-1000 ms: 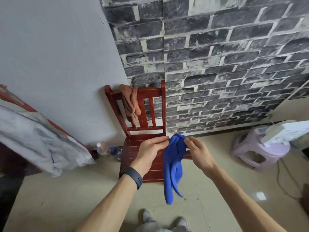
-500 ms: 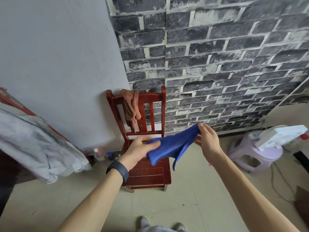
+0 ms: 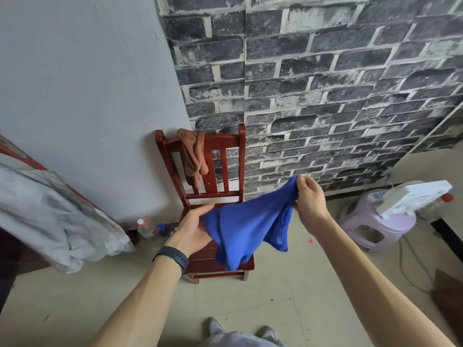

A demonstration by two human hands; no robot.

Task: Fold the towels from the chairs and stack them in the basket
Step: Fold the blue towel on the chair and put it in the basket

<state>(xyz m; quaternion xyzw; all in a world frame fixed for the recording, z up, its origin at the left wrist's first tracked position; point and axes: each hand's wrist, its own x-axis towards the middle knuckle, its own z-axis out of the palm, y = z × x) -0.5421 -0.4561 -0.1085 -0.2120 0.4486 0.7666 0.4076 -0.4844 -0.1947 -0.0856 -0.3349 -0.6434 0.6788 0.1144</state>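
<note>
A blue towel point(image 3: 248, 225) hangs spread between my two hands above the seat of a red wooden chair point(image 3: 226, 146). My right hand point(image 3: 309, 200) pinches its upper corner, raised at the right. My left hand point(image 3: 194, 227) holds the towel's lower left edge, palm turned up, with a black band on the wrist. The towel's loose corners droop toward the seat. A brown towel point(image 3: 193, 156) is draped over the chair's top rail at the left. No basket is in view.
A grey cloth point(image 3: 50, 214) lies over a red frame at the left. Two plastic bottles point(image 3: 147, 227) stand on the floor by the wall. A lilac plastic stool point(image 3: 383, 225) with a white fan point(image 3: 413, 200) on it stands at the right, with cables beside it.
The towel hung bunched from both hands held close together; my hands have moved apart, the right one rising, and the towel is now spread out between them.
</note>
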